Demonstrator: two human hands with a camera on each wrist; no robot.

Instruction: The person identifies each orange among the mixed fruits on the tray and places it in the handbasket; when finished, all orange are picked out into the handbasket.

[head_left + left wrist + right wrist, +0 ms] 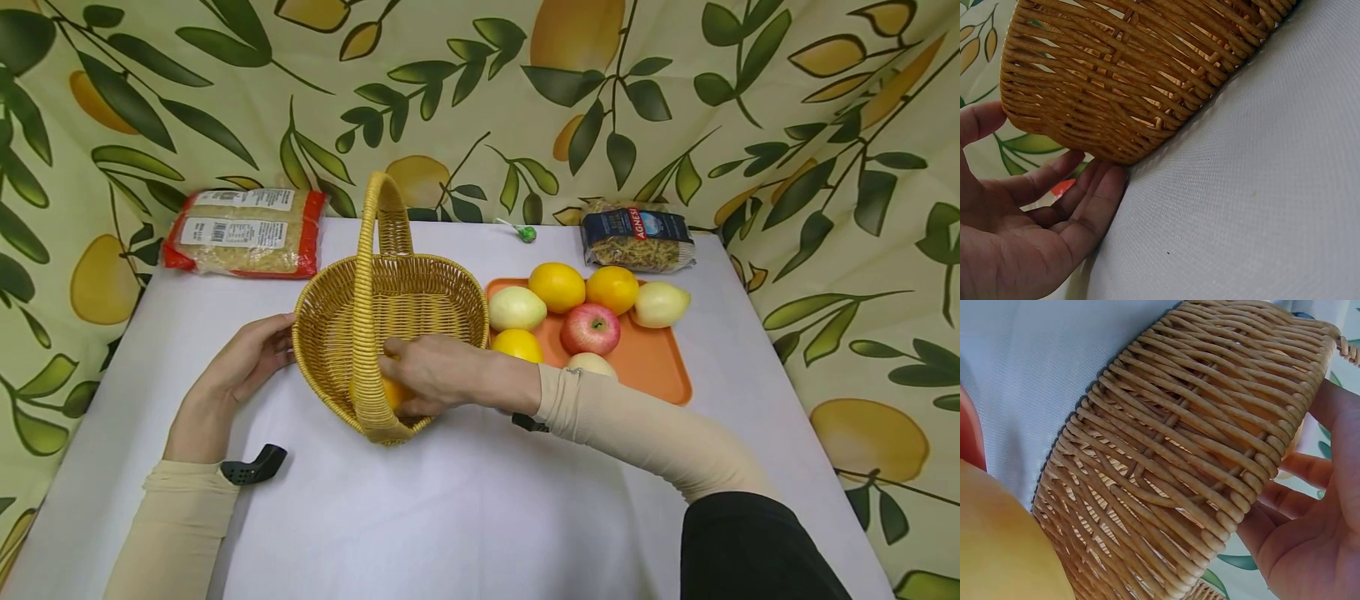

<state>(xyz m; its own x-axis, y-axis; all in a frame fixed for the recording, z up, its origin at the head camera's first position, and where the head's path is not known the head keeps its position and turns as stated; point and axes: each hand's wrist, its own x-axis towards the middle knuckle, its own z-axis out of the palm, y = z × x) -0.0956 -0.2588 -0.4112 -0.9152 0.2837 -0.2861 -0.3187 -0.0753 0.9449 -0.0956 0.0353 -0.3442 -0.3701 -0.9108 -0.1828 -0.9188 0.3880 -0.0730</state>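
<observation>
A golden wicker basket (420,287) with a tall arched handle stands on the table. My right hand (438,372) reaches over its near right rim, fingers curled round an orange (395,392) low inside, partly hidden by the handle and hand. In the right wrist view the basket's woven wall (1166,425) hides most of that fruit, and the hand (1316,519) bends over the rim. At the basket's left side my left hand (251,358) touches the wicker with loosely bent fingers. The left wrist view shows the hand's fingertips (1110,181) against the basket's lower edge.
To the right, an orange tray (660,367) bears several yellow and pale green fruits and a red apple (590,329). Along the back lie a red-edged bag (247,233), a green lollipop (527,234) and a pasta bag (637,237). My right forearm crosses the tray's near edge.
</observation>
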